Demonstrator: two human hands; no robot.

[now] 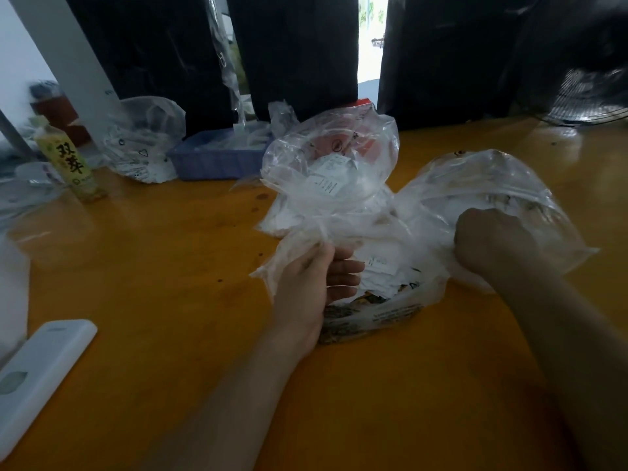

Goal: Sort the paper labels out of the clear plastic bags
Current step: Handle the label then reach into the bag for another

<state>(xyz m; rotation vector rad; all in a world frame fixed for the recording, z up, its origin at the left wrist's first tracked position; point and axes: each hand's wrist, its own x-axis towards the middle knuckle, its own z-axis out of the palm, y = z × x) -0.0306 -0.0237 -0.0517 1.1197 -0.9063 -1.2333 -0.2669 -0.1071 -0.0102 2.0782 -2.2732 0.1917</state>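
A crumpled heap of clear plastic bags (339, 185) lies on the orange wooden table (153, 266), right of centre. White paper labels (380, 266) show through the plastic in the middle of the heap. My left hand (316, 280) grips a bunched fold of clear plastic at the heap's near left side. On the right, my right hand (492, 243) is curled into a fist around another clear bag (503, 185), its fingers hidden in the plastic. A printed bag edge (370, 317) sticks out under the heap.
A blue plastic basket (217, 158) with more clear bags stands at the back. Another clear bag (142, 141) lies left of it, beside a yellow bottle (71, 161). A white flat device (37, 379) rests near the left front edge. A fan (591, 96) sits at the back right.
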